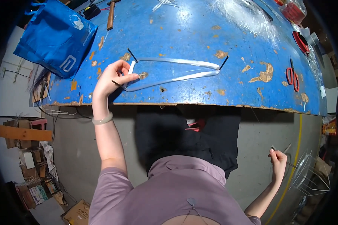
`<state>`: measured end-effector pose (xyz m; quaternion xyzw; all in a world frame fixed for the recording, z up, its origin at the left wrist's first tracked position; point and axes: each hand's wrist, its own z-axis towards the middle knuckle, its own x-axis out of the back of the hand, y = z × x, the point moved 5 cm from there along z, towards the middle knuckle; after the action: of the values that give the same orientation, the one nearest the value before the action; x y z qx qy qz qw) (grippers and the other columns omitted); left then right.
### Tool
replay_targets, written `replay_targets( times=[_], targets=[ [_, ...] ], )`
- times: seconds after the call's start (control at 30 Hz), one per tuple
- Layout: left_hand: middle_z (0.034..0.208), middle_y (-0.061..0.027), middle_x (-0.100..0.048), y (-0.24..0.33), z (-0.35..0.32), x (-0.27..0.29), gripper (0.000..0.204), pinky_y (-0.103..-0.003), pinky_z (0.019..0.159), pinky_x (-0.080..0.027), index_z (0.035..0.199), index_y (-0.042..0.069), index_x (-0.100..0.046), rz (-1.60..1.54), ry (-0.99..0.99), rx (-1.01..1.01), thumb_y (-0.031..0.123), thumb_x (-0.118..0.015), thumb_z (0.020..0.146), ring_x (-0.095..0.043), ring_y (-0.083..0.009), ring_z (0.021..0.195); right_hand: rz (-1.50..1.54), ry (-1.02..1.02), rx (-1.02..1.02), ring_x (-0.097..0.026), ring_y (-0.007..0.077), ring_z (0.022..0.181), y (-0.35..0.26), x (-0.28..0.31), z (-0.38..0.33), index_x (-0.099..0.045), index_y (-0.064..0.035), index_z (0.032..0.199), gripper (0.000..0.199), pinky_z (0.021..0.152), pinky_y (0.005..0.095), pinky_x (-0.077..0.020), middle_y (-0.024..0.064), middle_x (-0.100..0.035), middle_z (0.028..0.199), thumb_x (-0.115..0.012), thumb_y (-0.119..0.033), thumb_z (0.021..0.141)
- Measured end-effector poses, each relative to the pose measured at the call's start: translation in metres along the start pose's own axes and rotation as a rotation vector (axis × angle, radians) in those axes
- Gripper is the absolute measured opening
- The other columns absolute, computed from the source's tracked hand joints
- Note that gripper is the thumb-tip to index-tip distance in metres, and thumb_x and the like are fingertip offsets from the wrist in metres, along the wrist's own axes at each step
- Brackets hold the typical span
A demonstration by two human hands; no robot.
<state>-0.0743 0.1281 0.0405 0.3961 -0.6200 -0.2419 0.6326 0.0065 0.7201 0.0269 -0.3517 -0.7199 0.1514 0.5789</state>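
Left hand (116,77) above the near edge of the counter (191,90), fingers and thumb closed on the short left side of a long triangular frame (176,79). Frame is over the counter, left of the scissors; its 2 long sides, silvery and shiny, converge toward the right. 3 dark rods stick out, 1 at each corner. Short white strip (132,67) at the gripped end, next to the fingers. Cannot tell whether the frame touches the surface.

Right hand (278,159) well apart, off the counter, over the grey floor (257,150) — fingers curled, small thin pieces at the fingertips; cannot tell if it grips them. Wire structure (308,174) near it, to the right.

Counter blue, paint worn to brown in patches. Upper left: blue bag (56,41), hammer (111,17) with wooden handle just beside it. Upper right: heap of clear, shiny strands (248,18). Right side: scissors (292,71) with red handles, blades pointing away from the person.

Pale bracelet (102,119) on the left wrist. Yellow line (299,138) on the floor, at right. Lower left — cardboard box (77,213).
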Motion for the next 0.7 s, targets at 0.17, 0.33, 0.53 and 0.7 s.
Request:
replay_targets(
  times=[0.17,0.33,0.53,0.7],
  targets=[
    [0.058,0.004,-0.046,0.0,0.011,0.003,0.024,-0.018,0.049,-0.034,0.069,0.004,-0.053,0.178,-0.082,-0.068,0.02,-0.069,0.071,-0.041,-0.003,0.055,0.108,0.018,-0.044,-0.025,0.0018,0.046,0.013,0.007,-0.005,-0.056,-0.0012,0.061,0.032,0.043,0.0217,-0.0162,-0.0077,-0.032,0.048,-0.058,-0.024,0.083],
    [0.058,0.0035,-0.047,0.005,0.014,0.009,0.02,-0.017,0.049,-0.035,0.072,0.004,-0.055,0.216,0.012,-0.22,0.02,-0.068,0.073,-0.043,-0.0028,0.056,0.137,0.114,-0.016,-0.021,0.0014,0.047,0.013,0.013,0.001,-0.056,-0.0021,0.062,0.032,0.045,0.0214,-0.0125,-0.0091,-0.029,0.049,-0.058,-0.025,0.084],
    [0.06,0.0041,-0.053,0.029,0.006,0.016,0.017,-0.02,0.046,-0.036,0.077,0.0,-0.06,0.188,0.117,-0.072,0.017,-0.059,0.08,-0.046,-0.005,0.052,0.077,0.127,0.013,-0.024,0.0004,0.044,0.015,0.017,0.011,-0.056,-0.0075,0.062,0.03,0.041,0.0188,-0.0158,-0.009,-0.032,0.048,-0.057,-0.028,0.084],
    [0.059,0.0045,-0.052,0.046,-0.008,0.023,0.017,-0.018,0.046,-0.035,0.075,0.001,-0.06,-0.001,0.16,-0.064,0.017,-0.06,0.08,-0.045,-0.0032,0.052,0.157,0.127,-0.011,-0.022,0.0003,0.044,0.019,0.014,0.015,-0.056,-0.0077,0.062,0.03,0.041,0.0184,-0.0146,-0.0088,-0.032,0.048,-0.058,-0.028,0.084]
  ],
)
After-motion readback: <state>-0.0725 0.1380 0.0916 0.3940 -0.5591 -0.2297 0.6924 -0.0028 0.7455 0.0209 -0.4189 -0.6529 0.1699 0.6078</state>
